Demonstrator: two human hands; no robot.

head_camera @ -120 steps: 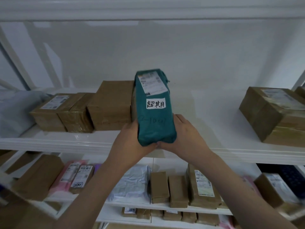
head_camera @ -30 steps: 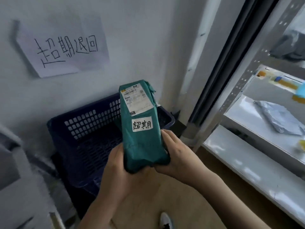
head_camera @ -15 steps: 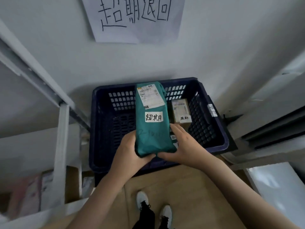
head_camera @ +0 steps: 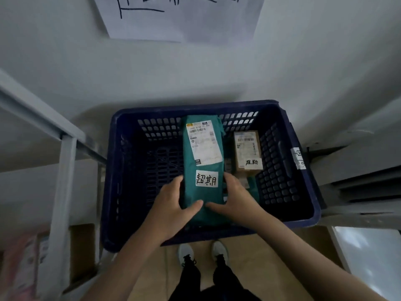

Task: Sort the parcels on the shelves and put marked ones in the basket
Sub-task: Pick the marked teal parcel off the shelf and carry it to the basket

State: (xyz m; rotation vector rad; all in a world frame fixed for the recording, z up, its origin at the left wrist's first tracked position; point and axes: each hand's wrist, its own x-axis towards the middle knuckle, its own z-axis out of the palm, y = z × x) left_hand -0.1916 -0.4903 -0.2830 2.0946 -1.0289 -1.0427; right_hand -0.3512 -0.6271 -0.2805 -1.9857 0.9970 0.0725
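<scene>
Two hands hold the teal parcel (head_camera: 202,170) over the dark blue basket (head_camera: 134,170). Our left hand (head_camera: 171,210) wraps its near left edge, thumb laid across the front and fingers (head_camera: 176,181) curled round the side; our right hand (head_camera: 236,198) mirrors it on the right edge, thumb on the front, fingers (head_camera: 230,178) bent round the far side. Both are grasping the parcel, not clenched on nothing. The parcel lies lengthwise, with a printed shipping label (head_camera: 205,143) near its far end and a white handwritten sticker (head_camera: 206,178) just above our thumbs; whether it touches the basket floor we cannot tell. To its right, inside the basket, lies a brown parcel (head_camera: 247,151) bearing its own handwritten sticker. A paper sign (head_camera: 180,16) hangs on the wall behind. Grey shelf uprights (head_camera: 63,181) stand to the left, and our shoes (head_camera: 201,253) show on the floor below the basket.
</scene>
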